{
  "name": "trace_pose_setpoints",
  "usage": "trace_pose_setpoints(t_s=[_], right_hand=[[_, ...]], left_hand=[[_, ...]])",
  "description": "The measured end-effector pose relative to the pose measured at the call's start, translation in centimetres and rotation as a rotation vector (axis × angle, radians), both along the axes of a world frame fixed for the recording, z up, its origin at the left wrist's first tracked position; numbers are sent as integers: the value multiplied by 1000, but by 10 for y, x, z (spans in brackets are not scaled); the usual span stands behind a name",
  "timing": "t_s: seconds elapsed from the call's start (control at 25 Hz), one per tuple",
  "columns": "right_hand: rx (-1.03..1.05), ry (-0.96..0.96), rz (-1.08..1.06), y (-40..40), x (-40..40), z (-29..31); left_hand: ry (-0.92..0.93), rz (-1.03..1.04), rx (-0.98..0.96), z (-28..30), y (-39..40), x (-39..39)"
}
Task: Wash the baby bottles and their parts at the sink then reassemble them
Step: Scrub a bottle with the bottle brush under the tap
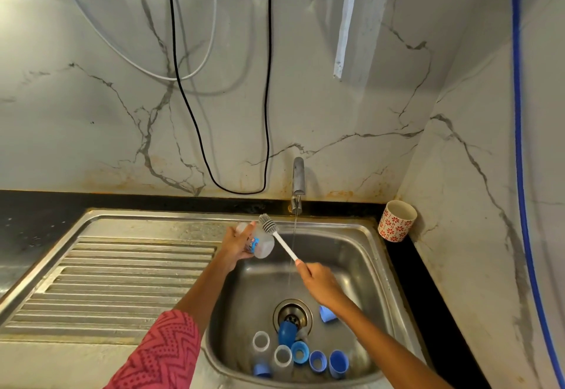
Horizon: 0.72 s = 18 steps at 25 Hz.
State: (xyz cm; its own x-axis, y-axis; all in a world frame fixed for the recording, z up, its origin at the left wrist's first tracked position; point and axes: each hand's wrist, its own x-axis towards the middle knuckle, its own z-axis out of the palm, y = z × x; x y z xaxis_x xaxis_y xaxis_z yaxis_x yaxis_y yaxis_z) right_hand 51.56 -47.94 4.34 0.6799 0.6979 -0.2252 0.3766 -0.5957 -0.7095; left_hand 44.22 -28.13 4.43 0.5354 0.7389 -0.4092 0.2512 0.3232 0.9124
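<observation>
- The left hand (237, 246) grips the bottle (258, 243) over the sink (371, 237), its open mouth facing right.
- The right hand (319, 281) grips the brush (276, 234) handle; the bristle head lies just beside the bottle's upper edge, outside it.
- The brush's long axis slants up-left, so entering the mouth probably needs realigning.

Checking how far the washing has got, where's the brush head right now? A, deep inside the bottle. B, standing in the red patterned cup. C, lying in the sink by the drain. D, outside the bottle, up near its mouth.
D: the bristled head of the brush sits outside the clear bottle held by the left hand, while the right hand grips its white handle.
</observation>
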Motion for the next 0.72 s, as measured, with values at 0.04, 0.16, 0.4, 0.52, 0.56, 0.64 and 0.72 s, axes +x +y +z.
trace_pose_setpoints(t_s=[0.04, 0.16, 0.4, 0.52, 0.56, 0.64, 0.72], right_hand=[[-16, -71, 19, -3, 1, 1], [-93, -203, 56, -4, -6, -3], [-153, -179, -124, 9, -8, -6], [-162, -198, -122, 19, -15, -6], [-175, -222, -98, 20, -17, -8], [-185, -254, -99, 20, -13, -10], [-182, -249, -111, 18, -4, -9]], left_hand=[[10, 17, -29, -2, 1, 0], [38, 79, -75, -6, -1, 5], [-36, 81, -167, -7, -18, 28], [-48, 80, -147, -2, -18, 29], [-12, 76, -94, -2, -15, 28], [93, 45, 67, -9, -8, 24], [153, 13, 168, -21, -3, 19]])
